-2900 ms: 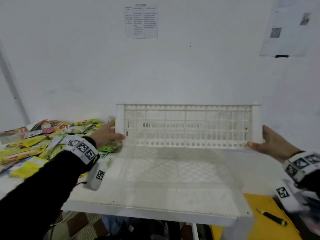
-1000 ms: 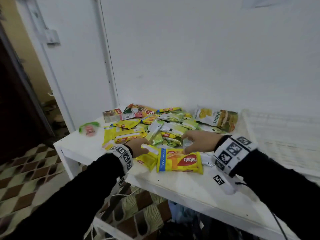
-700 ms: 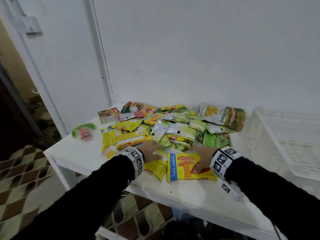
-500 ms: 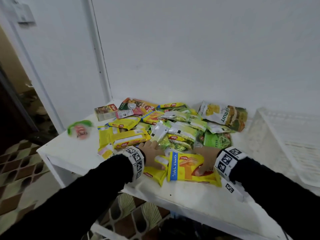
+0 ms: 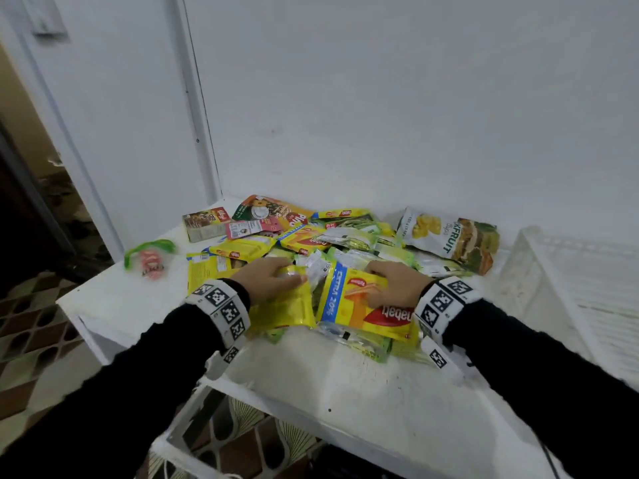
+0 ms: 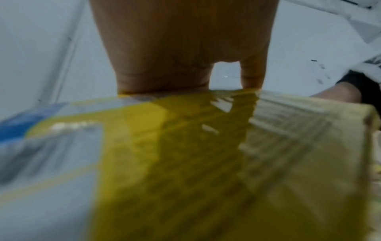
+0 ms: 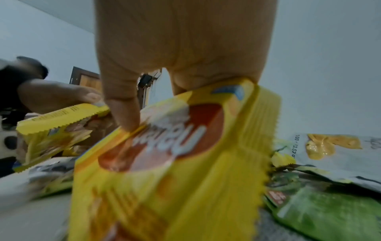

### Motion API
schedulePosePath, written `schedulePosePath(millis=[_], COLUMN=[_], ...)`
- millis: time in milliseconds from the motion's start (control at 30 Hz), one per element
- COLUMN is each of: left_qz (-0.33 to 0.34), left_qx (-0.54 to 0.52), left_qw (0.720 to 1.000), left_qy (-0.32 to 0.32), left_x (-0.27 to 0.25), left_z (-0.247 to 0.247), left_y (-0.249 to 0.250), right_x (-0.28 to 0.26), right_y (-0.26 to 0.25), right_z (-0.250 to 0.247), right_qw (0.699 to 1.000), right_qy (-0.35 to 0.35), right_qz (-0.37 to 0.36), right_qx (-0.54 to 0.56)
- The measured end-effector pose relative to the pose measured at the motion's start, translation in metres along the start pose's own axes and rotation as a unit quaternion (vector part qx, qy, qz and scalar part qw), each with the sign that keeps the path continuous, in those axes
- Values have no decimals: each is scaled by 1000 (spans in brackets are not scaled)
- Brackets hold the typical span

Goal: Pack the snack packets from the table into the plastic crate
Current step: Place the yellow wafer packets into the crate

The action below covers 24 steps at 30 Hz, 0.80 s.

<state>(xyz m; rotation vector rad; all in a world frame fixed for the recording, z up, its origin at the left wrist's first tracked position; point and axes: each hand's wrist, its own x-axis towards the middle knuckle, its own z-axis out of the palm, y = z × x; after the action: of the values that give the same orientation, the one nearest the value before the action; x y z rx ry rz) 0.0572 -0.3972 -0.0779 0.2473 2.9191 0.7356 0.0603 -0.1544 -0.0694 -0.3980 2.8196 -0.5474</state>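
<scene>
Left wrist view was mostly blur, but your left hand (image 5: pixel 268 276) gripped a yellow packet (image 5: pixel 287 305) and your right hand (image 5: pixel 394 285) fingers clamped the Nabati packet (image 5: pixel 363 312).

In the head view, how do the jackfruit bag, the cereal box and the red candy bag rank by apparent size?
1. jackfruit bag
2. cereal box
3. red candy bag, about like the box, so this order is unsure.
</scene>
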Motion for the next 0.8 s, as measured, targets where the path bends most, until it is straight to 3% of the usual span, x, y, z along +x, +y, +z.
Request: schedulePosePath(millis=[100,233,367,433,667,733,800], left_qz=[1,-48,-133,-148,-111,-98,-82], left_qx=[-6,7,59,68,174,207,241], left_qw=[997,994,989,984,950,938,928], left_qy=[72,93,-10,-69,-233,-258,-273], left_x=[7,24,44,54,83,89,93], left_z=[-22,-49,-55,-57,-52,-48,-43], left_y=[-9,-25,-48,-53,-57,-61,-63], right_x=[14,43,99,127,188,192,195], right_y=[-5,-30,-56,-72,-83,-81,-80], right_z=[-19,-47,-63,-66,-49,-44,-40], right_qw=[996,982,981,988,994,985,983], right_qy=[70,98,81,69,-23,-58,-49], right_qz=[7,12,52,72,89,95,107], right_qx=[63,164,169,114,-65,-129,-144])
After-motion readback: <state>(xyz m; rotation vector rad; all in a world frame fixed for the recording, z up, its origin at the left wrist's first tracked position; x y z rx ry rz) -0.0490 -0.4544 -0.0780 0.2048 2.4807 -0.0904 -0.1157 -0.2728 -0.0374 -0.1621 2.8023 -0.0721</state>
